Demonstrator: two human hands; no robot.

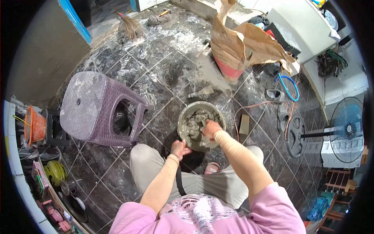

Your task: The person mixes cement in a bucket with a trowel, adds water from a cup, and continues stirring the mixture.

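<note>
Mortar (196,121) is sitting grey and wet in the basin (183,117), and the person is crouching right over it on the dark floor tiles (156,74). Right hand (211,128) is reaching down into the mix on the basin's right side, fingers curled, and it may be working a tool in there, though I cannot tell for sure what it is gripping, if anything. Left hand (180,148) is clamping on the near rim of the basin, fingers folded over the edge, steadying it.

Judging the risks: the basin is resting on smooth, smeared tiles, so a hard push of the right hand could be sliding or tipping it toward the knees, and the left hand's hold on a wet rim could be slipping. Splashes could be landing on the sleeves or on the sandal (212,168) just this side of the basin.

As for the mortar against the grip: it is lying directly under and around the right hand, touching it, and just beyond the left hand, inside the rim that hand is holding.

Left of the basin a purple stool (97,109) is standing; beyond the basin a torn paper sack (241,46) is sagging open; well to the right a fan (344,130) is facing in.
</note>
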